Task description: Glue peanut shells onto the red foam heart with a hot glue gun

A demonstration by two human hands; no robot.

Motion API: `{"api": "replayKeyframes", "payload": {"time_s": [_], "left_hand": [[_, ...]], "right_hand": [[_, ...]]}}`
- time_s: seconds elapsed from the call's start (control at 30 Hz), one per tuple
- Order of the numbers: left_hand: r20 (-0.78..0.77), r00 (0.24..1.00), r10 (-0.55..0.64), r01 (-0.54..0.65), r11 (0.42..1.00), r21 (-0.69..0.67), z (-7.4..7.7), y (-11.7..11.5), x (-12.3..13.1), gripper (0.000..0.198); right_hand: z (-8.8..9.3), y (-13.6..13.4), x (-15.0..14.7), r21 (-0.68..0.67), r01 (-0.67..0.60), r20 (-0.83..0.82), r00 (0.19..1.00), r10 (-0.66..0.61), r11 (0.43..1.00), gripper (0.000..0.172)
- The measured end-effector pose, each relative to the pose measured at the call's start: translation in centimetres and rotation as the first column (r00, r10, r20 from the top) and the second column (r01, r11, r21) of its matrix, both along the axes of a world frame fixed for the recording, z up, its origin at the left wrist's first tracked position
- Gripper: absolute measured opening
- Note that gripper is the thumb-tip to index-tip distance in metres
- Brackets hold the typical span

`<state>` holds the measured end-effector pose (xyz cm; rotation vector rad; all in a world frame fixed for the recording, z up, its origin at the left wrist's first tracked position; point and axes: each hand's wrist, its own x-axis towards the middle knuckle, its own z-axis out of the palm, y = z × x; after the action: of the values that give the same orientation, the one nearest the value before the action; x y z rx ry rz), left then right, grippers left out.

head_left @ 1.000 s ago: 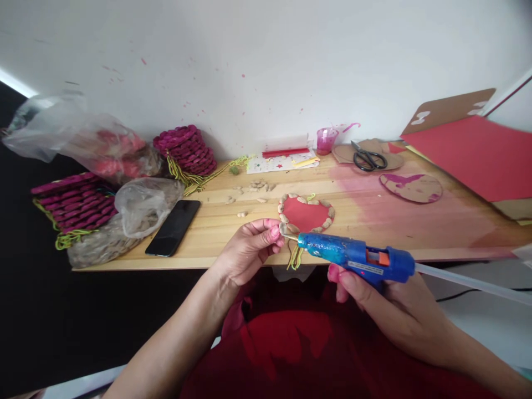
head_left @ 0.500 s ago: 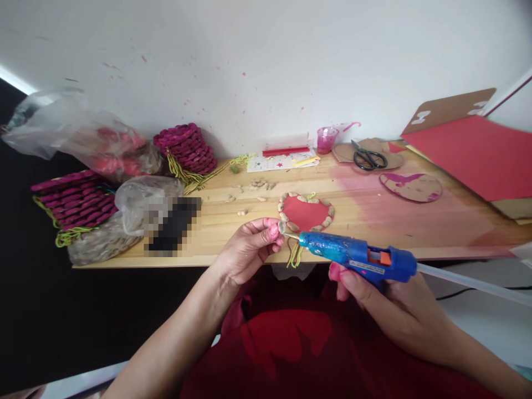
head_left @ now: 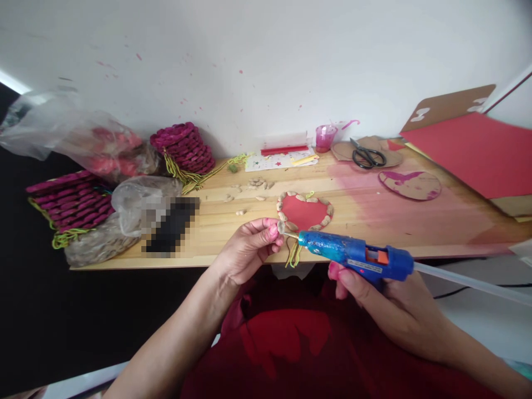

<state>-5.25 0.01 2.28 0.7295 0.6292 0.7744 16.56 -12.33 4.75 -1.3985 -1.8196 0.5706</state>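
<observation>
Between thumb and fingers, my left hand (head_left: 251, 246) pinches a peanut (head_left: 281, 227) above the table's front edge. My right hand (head_left: 386, 302) is wrapped round the handle of a blue hot glue gun (head_left: 341, 249). Its metal nozzle points left, and the tip is at the peanut; whether they touch I cannot tell. A clear glue stick (head_left: 461, 278) runs out of the gun's back. Just beyond lies a red heart (head_left: 305, 213) with peanuts along its border and yellow-green yarn hanging from its lower point. The gun partly covers the heart's lower end.
Loose peanuts (head_left: 258, 183) lie behind the heart. Scissors (head_left: 368, 155) rest on cardboard at the back right, near a pink-stained cup (head_left: 325, 137). Purple woven pieces (head_left: 183, 147) and plastic bags (head_left: 137, 202) fill the left side. Red sheets (head_left: 474, 155) lean at the right.
The glue gun has shifted very slightly left, its nozzle staying at the peanut. Both hands keep their grip. The whole view has moved a little.
</observation>
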Motion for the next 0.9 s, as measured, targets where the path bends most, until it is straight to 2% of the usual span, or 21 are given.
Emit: {"api": "replayKeyframes", "payload": {"time_s": [0.67,0.8,0.9], "left_hand": [[-0.020,1.000,-0.015,0.015,1.000,-0.009,-0.2,0.2,0.5,0.030],[-0.040,0.999,-0.012,0.013,1.000,0.023,-0.2,0.4,0.6,0.029],[-0.084,0.996,0.007,-0.001,0.998,0.071,-0.1,0.6,0.7,0.031]], "right_hand": [[-0.7,0.1,0.4,-0.015,0.011,-0.043,0.999,-0.012,1.000,0.031],[-1.2,0.1,0.5,-0.060,0.045,-0.182,0.982,-0.055,0.997,0.026],[-1.5,0.5,0.7,-0.100,0.077,-0.354,0.929,-0.108,0.992,0.026]]}}
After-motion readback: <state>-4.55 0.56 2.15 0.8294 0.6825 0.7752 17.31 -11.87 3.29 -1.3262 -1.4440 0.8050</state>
